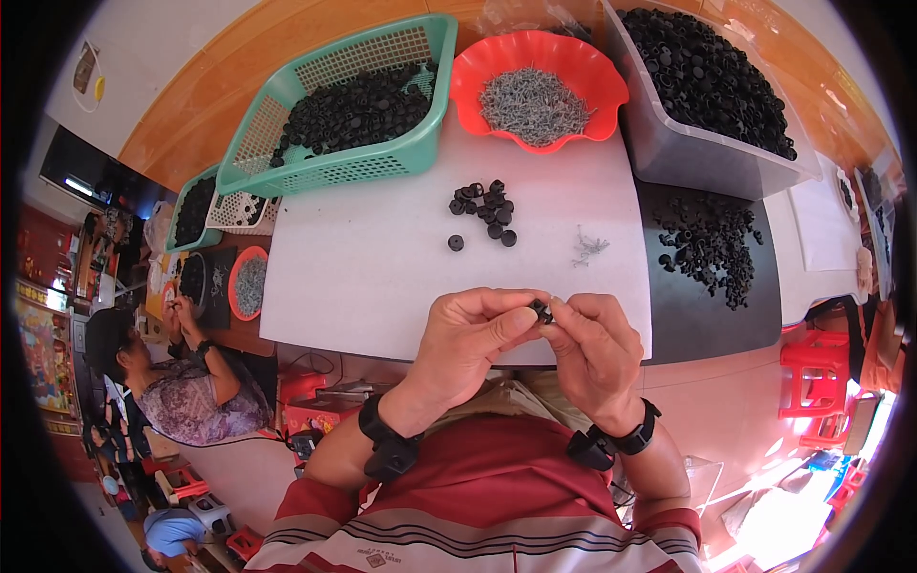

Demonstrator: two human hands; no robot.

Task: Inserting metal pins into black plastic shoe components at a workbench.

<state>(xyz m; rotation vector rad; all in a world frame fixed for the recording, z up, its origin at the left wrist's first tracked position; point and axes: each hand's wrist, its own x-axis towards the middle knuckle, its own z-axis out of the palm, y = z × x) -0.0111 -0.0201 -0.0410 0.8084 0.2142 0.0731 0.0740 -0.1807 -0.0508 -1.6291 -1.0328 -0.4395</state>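
Black part [542, 311] within two-handed fingertip grip [468, 334] [599, 349]

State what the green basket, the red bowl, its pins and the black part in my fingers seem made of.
Green basket: likely moulded plastic, satin, from its even colour and lattice holes. Red bowl: probably glossy plastic, by its sheen and scalloped rim. Pins: apparently metal, dull silvery grey. Black part: perhaps plastic or rubber; too small to settle.
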